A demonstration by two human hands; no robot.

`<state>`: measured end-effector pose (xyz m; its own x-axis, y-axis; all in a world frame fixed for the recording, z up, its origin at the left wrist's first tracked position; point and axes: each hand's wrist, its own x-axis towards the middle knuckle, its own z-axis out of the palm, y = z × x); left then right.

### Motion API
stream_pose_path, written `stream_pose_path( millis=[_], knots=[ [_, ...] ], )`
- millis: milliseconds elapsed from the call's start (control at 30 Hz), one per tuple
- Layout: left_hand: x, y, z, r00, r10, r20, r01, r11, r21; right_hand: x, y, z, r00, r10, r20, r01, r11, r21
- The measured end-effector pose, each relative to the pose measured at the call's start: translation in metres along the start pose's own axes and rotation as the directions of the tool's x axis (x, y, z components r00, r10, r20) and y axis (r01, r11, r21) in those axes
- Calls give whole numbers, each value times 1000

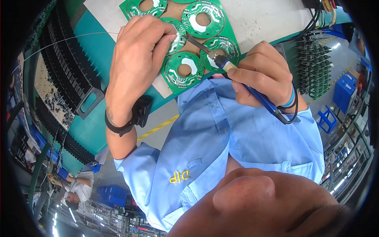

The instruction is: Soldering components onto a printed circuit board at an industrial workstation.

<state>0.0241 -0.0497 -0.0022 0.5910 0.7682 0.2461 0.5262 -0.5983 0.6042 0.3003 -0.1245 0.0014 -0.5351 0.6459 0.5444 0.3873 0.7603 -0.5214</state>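
A panel of several round green circuit boards (173,74) lies on a pale sheet, each board with a hole in its middle. My right hand (265,75) is closed around the blue handle of a soldering iron (259,96), whose cable trails back by the wrist. The iron's tip meets the right edge of the board that my left hand (136,57) partly covers. My left thumb and forefinger are pinched close to that tip. A thin solder wire (85,34) comes from the left into this hand; its end is hidden or too small to see.
Black slotted racks (65,51) stand at the left, beside a tray of small loose parts (55,100). A stack of green boards (314,67) rises at the right. Cables (312,23) hang at the top right. Farther off are blue bins (344,91) and another person (81,183).
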Motion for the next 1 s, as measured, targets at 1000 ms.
stream_pose_path(
  millis=[1000],
  knots=[
    [-11, 7, -5, 950, -292, -108, 282, 955, -93, -5, 28, -28, 951, 124, -283, -100, 990, 99]
  ],
)
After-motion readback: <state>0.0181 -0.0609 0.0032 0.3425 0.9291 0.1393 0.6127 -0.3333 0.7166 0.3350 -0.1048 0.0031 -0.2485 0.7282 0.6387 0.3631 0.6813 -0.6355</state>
